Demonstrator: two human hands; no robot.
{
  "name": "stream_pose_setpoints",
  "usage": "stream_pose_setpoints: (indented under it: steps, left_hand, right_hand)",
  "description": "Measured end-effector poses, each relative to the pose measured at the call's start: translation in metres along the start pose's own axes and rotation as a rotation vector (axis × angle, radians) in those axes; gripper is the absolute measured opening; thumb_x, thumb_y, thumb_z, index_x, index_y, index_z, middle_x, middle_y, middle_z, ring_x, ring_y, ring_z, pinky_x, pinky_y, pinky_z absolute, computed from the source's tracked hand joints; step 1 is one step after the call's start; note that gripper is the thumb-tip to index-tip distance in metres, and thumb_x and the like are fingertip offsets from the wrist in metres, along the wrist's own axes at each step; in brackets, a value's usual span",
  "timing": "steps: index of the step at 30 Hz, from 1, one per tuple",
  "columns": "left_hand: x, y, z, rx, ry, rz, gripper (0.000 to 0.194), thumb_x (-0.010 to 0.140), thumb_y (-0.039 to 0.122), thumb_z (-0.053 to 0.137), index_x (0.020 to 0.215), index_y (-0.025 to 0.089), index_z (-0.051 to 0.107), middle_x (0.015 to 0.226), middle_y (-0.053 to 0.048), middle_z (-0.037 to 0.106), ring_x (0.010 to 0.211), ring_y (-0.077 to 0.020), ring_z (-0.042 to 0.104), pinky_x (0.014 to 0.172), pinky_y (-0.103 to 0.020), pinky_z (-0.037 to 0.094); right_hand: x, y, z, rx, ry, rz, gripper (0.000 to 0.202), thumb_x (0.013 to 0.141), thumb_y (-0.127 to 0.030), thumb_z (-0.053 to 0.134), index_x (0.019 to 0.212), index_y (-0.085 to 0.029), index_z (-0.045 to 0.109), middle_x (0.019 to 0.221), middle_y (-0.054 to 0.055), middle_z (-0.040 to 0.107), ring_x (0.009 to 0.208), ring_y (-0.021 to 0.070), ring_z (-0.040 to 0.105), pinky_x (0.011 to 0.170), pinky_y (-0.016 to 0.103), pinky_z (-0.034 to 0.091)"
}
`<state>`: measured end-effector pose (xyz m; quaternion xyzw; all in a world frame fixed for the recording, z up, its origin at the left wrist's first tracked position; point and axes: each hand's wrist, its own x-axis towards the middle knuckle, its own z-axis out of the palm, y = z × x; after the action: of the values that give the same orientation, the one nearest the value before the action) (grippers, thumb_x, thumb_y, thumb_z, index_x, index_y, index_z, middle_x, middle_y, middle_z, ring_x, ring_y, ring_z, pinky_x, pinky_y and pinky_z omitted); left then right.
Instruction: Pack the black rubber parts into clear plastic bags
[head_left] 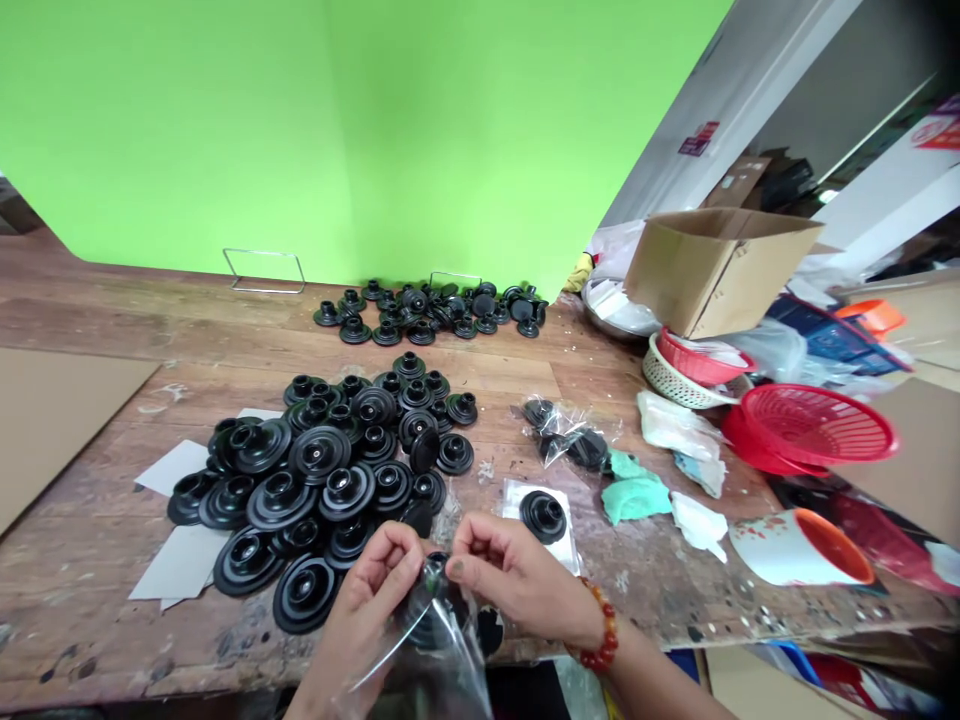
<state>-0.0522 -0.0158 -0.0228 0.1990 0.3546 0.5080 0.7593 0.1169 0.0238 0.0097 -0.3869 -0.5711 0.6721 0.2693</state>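
At the table's front edge, my left hand [375, 585] pinches the left side of a clear plastic bag [442, 660]. On the bag's other side is my right hand [517, 575], closed with thumb and fingertips at its upper rim. A black round part with a raised hub [431, 610] shows through the film between my hands. Left of them lies a big pile of black stepped discs [319, 455]. Another black disc [543, 515] rests on a white packet [568, 550] behind my right hand.
More black discs [420, 312] line the back by a green board [337, 130]. Bagged discs [574, 440], green cloth [634, 490], a red basket [817, 425], a cardboard box [716, 270] and an orange-white tub [787, 547] stand right. White cards [174, 570] lie left.
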Motion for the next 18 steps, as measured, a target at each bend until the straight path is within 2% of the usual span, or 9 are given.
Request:
stream_pose_setpoints:
  steps: [5,7,9,11,13,15,18]
  left_hand:
    - [-0.005,0.006,-0.001,0.091,-0.025,0.013,0.019,0.085,0.034,0.066,0.078,0.021,0.055,0.053,0.006,0.053,0.057,-0.0086,0.048,0.063,-0.019,0.043]
    - [-0.004,0.007,-0.002,0.190,-0.015,0.053,0.019,0.084,0.035,0.066,0.075,0.021,0.056,0.061,0.004,0.057,0.064,-0.0105,0.052,0.067,-0.021,0.046]
    - [-0.002,0.008,-0.005,0.339,0.030,0.170,0.016,0.082,0.033,0.068,0.075,0.021,0.061,0.087,-0.002,0.064,0.087,-0.0156,0.060,0.078,-0.024,0.049]
    - [0.001,0.009,-0.009,0.485,0.080,0.330,0.010,0.081,0.031,0.069,0.085,0.022,0.066,0.118,-0.005,0.060,0.117,-0.0212,0.053,0.094,-0.027,0.046]
    - [0.001,0.009,-0.013,0.581,0.101,0.401,0.019,0.082,0.030,0.067,0.100,0.026,0.066,0.128,-0.005,0.057,0.124,-0.0219,0.050,0.101,-0.029,0.043]
    - [-0.001,0.009,-0.013,0.684,0.090,0.353,0.020,0.084,0.033,0.065,0.103,0.027,0.066,0.114,-0.005,0.065,0.110,-0.0205,0.059,0.095,-0.027,0.047]
    - [-0.005,0.006,-0.009,0.871,0.050,0.277,0.014,0.085,0.035,0.061,0.089,0.024,0.068,0.088,-0.003,0.070,0.086,-0.0191,0.065,0.077,-0.023,0.051]
  right_hand:
    - [-0.001,0.002,-0.005,0.087,-0.067,0.112,0.032,0.079,-0.046,0.068,0.079,-0.015,0.059,0.064,-0.004,0.051,0.049,0.0060,0.043,0.047,0.018,0.036]
    - [-0.005,-0.004,-0.009,0.083,-0.100,0.107,0.030,0.079,-0.045,0.069,0.080,-0.015,0.062,0.067,-0.003,0.053,0.050,0.0067,0.047,0.049,0.020,0.039]
    - [-0.009,-0.015,-0.016,-0.032,-0.064,0.012,0.025,0.081,-0.040,0.068,0.077,-0.016,0.064,0.072,-0.001,0.055,0.055,0.0076,0.049,0.052,0.020,0.041]
    - [-0.010,-0.027,-0.026,-0.220,0.068,-0.118,0.020,0.084,-0.033,0.065,0.074,-0.016,0.064,0.074,0.000,0.056,0.061,0.0092,0.050,0.056,0.021,0.041]
    - [-0.006,-0.032,-0.043,-0.371,0.257,-0.205,0.018,0.087,-0.030,0.060,0.076,-0.017,0.063,0.074,0.001,0.057,0.063,0.0108,0.053,0.058,0.023,0.043]
    - [0.005,-0.029,-0.067,-0.438,0.441,-0.229,0.019,0.089,-0.033,0.055,0.079,-0.018,0.060,0.074,0.001,0.060,0.063,0.0122,0.057,0.060,0.024,0.046]
    - [0.024,-0.010,-0.110,-0.583,0.653,-0.193,0.022,0.089,-0.037,0.051,0.081,-0.018,0.058,0.070,0.001,0.063,0.060,0.0145,0.060,0.060,0.027,0.048]
